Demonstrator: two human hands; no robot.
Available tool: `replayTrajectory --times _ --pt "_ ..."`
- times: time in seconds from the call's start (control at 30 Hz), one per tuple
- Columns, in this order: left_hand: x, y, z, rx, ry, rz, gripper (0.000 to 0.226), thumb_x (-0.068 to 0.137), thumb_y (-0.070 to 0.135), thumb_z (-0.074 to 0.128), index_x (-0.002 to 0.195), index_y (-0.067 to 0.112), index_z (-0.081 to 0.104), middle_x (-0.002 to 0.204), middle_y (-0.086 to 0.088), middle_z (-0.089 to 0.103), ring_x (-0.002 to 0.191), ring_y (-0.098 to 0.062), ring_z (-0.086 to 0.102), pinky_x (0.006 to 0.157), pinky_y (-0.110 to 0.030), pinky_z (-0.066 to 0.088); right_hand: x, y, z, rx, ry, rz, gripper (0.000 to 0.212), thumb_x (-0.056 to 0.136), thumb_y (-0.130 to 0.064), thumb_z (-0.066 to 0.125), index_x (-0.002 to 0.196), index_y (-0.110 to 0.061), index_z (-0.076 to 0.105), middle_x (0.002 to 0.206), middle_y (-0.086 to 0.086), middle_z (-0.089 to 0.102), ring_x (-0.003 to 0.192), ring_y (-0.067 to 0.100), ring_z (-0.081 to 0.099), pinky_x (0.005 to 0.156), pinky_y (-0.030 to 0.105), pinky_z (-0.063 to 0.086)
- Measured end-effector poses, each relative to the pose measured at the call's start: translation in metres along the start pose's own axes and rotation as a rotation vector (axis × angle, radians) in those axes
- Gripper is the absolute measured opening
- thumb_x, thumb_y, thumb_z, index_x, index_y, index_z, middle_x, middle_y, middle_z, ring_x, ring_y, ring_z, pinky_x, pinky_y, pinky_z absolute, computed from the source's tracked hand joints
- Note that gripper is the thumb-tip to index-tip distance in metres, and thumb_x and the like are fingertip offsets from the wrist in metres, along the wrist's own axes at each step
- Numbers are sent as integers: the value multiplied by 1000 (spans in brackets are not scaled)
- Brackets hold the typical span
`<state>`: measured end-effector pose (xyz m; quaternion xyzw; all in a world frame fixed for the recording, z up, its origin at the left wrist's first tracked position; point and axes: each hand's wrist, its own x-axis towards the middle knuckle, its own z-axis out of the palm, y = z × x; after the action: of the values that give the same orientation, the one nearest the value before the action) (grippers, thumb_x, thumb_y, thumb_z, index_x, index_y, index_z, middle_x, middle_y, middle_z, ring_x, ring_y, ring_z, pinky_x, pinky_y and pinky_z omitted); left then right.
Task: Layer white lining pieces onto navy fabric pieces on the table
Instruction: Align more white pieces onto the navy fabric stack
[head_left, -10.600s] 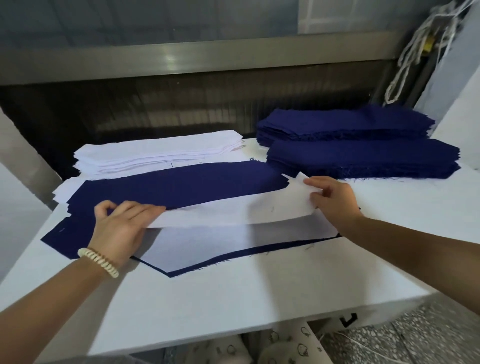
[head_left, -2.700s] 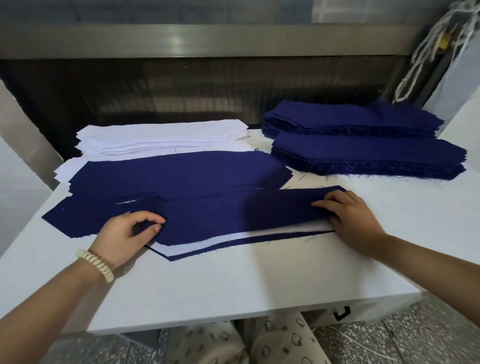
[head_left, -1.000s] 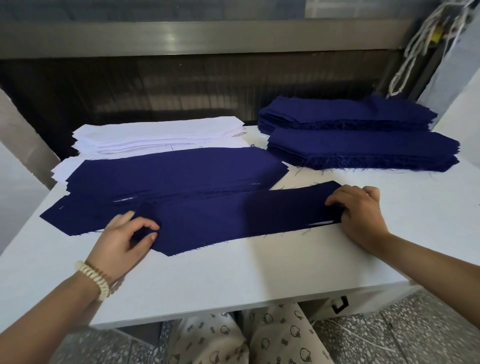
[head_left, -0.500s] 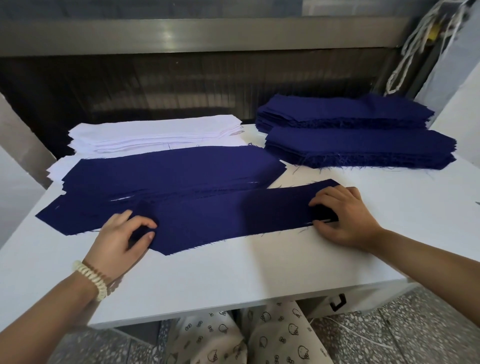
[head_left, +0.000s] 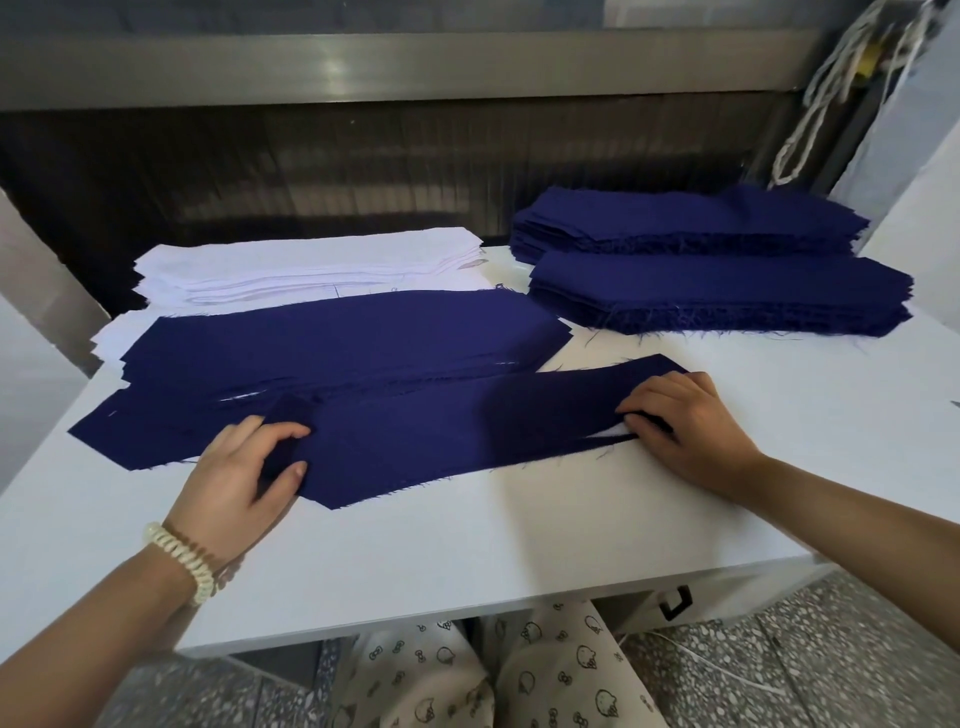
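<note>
White table (head_left: 519, 545) carried two navy stacks (head_left: 717, 291) at back right, a white lining stack (head_left: 311, 265) at back left, and a spread pile of navy pieces (head_left: 343, 338) just in front of the lining stack. One long navy piece (head_left: 457, 431) lay nearest the front edge, overlapping that pile; left hand (head_left: 234, 488) pinched its raised left end between thumb and curled fingers, and right hand (head_left: 685, 431) clamped its right end with curled fingers. A sliver of white lining (head_left: 615, 432) showed under the navy at the right fingertips (rest of it hidden); beaded bracelet (head_left: 182, 561) on left wrist.
</note>
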<state>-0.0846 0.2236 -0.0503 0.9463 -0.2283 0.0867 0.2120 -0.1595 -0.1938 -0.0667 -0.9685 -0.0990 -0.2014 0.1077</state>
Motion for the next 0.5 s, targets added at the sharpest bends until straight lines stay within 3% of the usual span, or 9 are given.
replayTrajectory --times 0.3,0.5 --pt "0 -2 2 -2 -3 4 36 78 24 54 104 2 65 84 2 48 77 -24 47 77 -37 38 -2 -7 -7 7 82 -7 15 78 -13 58 80 -11 74 83 2 65 75 24 59 76 38 40" --pt "1 -5 6 29 23 -10 58 76 48 39 106 5 65 95 -6 56 83 -29 50 81 -41 41 -2 -6 -6 -27 36 82 39 82 -38 44 91 -12 72 95 3 62 89 24 57 86 32 31"
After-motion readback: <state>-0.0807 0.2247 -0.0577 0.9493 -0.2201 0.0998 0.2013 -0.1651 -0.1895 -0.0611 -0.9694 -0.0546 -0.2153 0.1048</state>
